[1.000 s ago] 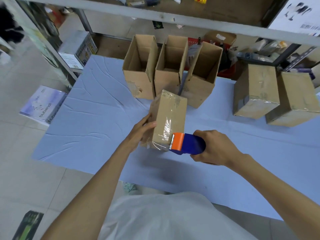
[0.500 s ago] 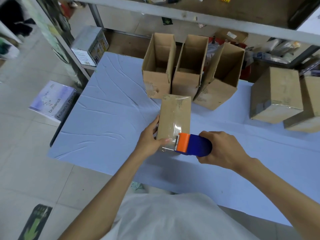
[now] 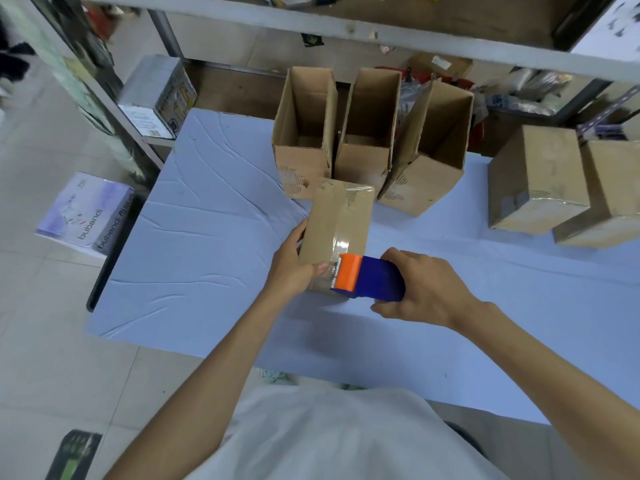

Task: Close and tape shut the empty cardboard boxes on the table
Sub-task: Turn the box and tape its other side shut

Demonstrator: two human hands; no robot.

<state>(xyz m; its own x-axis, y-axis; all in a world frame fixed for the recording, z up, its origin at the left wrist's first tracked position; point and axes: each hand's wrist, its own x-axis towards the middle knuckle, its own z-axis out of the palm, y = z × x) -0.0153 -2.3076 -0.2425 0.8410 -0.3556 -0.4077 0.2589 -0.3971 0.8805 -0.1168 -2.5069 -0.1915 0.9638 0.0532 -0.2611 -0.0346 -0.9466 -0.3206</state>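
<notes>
The blue-covered tabletop (image 3: 207, 254) lies under both hands. Beyond the hands, three open boxes (image 3: 363, 161) stand in a row with their flaps up. Two taped boxes (image 3: 536, 178) sit side by side, well off to the outer side of the right hand and farther back.

The closed box (image 3: 332, 220) lies flat on the tabletop between the hands, its far end just in front of the open row. A second ago it sat turned at an angle; now it lies straighter, long side running away from the person. A strip of clear tape (image 3: 343, 237) runs along its top down to the near end.

The tape dispenser (image 3: 370, 280), blue with an orange head, has its head against the near end of the box, much as before.

The right hand (image 3: 426, 289) grips the dispenser's blue body from the side, fingers wrapped around it. The left hand (image 3: 289, 268) grasps the near left corner of the box. Its thumb (image 3: 320, 268) now lies across the top edge, just beside the orange head, where a second ago the hand only held the box's left side.
</notes>
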